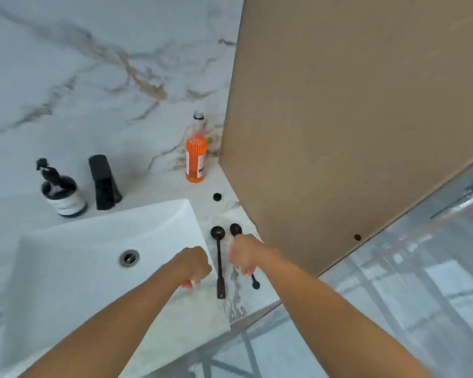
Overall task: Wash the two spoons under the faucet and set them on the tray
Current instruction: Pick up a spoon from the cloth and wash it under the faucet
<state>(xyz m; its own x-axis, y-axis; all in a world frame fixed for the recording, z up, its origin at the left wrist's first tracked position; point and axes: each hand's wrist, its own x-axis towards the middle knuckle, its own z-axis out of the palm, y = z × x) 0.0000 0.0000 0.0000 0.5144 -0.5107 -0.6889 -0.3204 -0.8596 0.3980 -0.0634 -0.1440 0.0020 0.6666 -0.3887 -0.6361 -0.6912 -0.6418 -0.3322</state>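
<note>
Two dark spoons lie side by side on the marble counter right of the white sink (66, 241). The left spoon (219, 257) lies free, bowl away from me. My right hand (243, 255) is curled over the handle of the right spoon (236, 230), whose bowl and handle tip stick out on either side. My left hand (194, 264) is a fist at the sink's right rim, just left of the free spoon, with nothing visibly in it. The black faucet (104, 182) stands behind the sink. No tray is in view.
A black pump bottle (62, 193) stands left of the faucet. An orange bottle (195, 156) without its cap stands at the back by a brown panel (339, 118); a small black cap (217, 197) lies near it. The counter's front edge drops to a tiled floor at right.
</note>
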